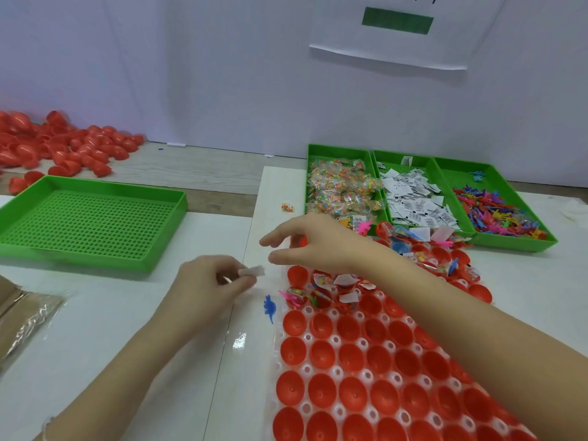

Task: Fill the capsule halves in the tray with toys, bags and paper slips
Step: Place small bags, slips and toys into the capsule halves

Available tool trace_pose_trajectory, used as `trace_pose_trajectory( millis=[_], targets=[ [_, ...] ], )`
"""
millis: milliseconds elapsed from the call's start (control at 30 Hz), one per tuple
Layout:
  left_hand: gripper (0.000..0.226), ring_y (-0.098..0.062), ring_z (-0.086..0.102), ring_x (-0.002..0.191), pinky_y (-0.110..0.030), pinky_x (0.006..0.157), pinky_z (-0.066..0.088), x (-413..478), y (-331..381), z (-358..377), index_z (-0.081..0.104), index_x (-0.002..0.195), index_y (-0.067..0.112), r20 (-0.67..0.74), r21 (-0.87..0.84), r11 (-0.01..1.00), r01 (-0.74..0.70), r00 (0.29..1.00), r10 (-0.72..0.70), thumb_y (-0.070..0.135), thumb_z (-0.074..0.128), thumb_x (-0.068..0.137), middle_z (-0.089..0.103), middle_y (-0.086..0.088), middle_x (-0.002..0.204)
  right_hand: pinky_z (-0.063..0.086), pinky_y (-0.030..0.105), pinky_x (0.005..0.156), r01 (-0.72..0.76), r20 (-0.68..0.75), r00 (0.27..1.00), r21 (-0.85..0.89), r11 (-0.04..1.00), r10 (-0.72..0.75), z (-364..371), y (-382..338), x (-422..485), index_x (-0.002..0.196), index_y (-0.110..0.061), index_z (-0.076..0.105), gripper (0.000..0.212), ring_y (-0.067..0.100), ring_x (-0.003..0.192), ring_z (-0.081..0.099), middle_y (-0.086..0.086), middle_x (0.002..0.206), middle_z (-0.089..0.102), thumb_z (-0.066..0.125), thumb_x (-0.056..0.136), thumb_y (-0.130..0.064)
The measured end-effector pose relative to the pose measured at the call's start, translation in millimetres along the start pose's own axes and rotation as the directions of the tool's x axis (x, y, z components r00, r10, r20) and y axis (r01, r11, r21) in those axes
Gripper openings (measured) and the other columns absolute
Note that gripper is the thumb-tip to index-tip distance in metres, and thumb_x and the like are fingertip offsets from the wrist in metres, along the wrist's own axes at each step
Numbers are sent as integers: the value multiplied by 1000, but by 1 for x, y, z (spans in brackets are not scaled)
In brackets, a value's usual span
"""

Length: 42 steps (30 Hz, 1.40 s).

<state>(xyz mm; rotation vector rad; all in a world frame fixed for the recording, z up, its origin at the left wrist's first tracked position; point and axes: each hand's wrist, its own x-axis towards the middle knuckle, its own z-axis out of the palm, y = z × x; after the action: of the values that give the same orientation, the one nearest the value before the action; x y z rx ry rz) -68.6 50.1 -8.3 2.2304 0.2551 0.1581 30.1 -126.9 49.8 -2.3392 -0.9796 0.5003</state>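
Capsule halves [352, 391] sit mouth-up in the white tray [277, 364]. It lies on the table at the near right, long axis running near to far, its far end leaning right toward three green bins [515, 245]. The far rows hold contents and the near rows are bare red cups; I judge the job under halfway.

Your left hand [206, 281] hovers just left of the tray's far-left part, thumb and forefinger pinching a paper slip [253, 270], the other fingers curled. The slip lies roughly level, long axis left to right, free end pointing at the tray. Your right hand [308, 246] is stretched above the far-left cups, fingers straight and loosely parted, thumb apart from forefinger, holding nothing that I can see.

Step in hand, as judged: placing that slip. Carry it over a cup that lacks one and let it go end-first, so that it drops inside rather than bridging the rim. One slip per cup — whether the pinch holds a single slip, I cannot tell.

Noted: a blue toy [269, 308] lies on the table just beside the tray's left edge, outside any cup. The bins hold, left to right, bags [340, 192], paper slips [413, 202] and toys [496, 211] — all within reach.
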Motion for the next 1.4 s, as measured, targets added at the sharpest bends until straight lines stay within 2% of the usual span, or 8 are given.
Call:
trace_pose_trajectory(
  millis=[133, 267, 467, 700, 833, 1000, 1200, 1400],
  targets=[
    [11, -4, 51, 51, -25, 56, 41, 14, 20, -9, 74, 68, 25, -69, -236, 971, -48, 997, 33, 23, 80, 77, 62, 8, 55, 54, 25, 87, 33, -94, 996, 284, 958, -6, -5, -2, 1, 111, -18, 71, 27, 4, 93, 67, -4, 102, 73, 71, 86, -26],
    [13, 1, 55, 52, -13, 51, 43, 23, 42, -7, 74, 67, 30, -89, -336, 934, -118, 992, 93, 22, 81, 75, 67, 10, 59, 59, 29, 73, 27, -163, 984, 504, 863, 64, -21, 0, -2, 101, -8, 72, 15, 13, 81, 70, 6, 89, 74, 70, 86, -12],
    [13, 0, 55, 52, -12, 49, 43, 27, 58, 7, 77, 70, 36, 15, -527, 843, -104, 991, 132, 39, 79, 58, 71, 5, 65, 54, 24, 53, 103, -223, 974, 568, 816, 32, -30, 6, -14, 77, -4, 65, 9, 17, 58, 67, 7, 66, 68, 71, 81, 2],
    [17, 1, 60, 56, -11, 50, 44, 33, 58, 14, 77, 75, 34, 13, -525, 846, -93, 993, 117, 36, 79, 58, 73, 5, 70, 56, 25, 54, 118, -261, 965, 557, 822, 38, -28, 15, -14, 74, -8, 66, 13, 17, 58, 66, 5, 67, 69, 73, 79, 2],
    [27, 0, 58, 54, -14, 52, 45, 33, 52, 18, 74, 89, 28, 94, -475, 880, -7, 994, 59, 24, 84, 65, 73, 5, 71, 56, 29, 57, 80, -313, 948, 426, 901, 64, -23, 23, -9, 68, -14, 68, 20, 14, 56, 63, -1, 63, 68, 73, 75, 5],
    [33, 3, 59, 74, -8, 65, 40, 14, 14, 11, 62, 96, 42, 176, 68, 991, -111, 980, 97, 22, 79, 75, 67, 20, 95, 50, 22, 63, 17, -196, 980, -72, 997, -31, -16, 29, -6, 81, -18, 72, 12, 0, 62, 57, -13, 68, 64, 73, 71, -10],
    [29, 3, 46, 108, -12, 95, 34, -3, -7, 11, 64, 114, 27, 410, 158, 887, -433, 846, 340, 22, 70, 86, 53, 17, 112, 50, 33, 71, 66, -74, 992, -424, 903, -107, -12, 20, -1, 97, -19, 71, 18, 9, 78, 52, -11, 79, 58, 62, 81, -19],
    [12, -2, 51, 99, -14, 90, 38, -3, -5, 9, 69, 100, 23, 423, 157, 847, -508, 810, 407, 26, 68, 89, 57, 13, 103, 37, 23, 72, 87, -18, 994, -442, 893, -106, -13, 20, 3, 101, -21, 70, 19, 13, 95, 51, -3, 97, 56, 61, 85, -22]
  ],
)
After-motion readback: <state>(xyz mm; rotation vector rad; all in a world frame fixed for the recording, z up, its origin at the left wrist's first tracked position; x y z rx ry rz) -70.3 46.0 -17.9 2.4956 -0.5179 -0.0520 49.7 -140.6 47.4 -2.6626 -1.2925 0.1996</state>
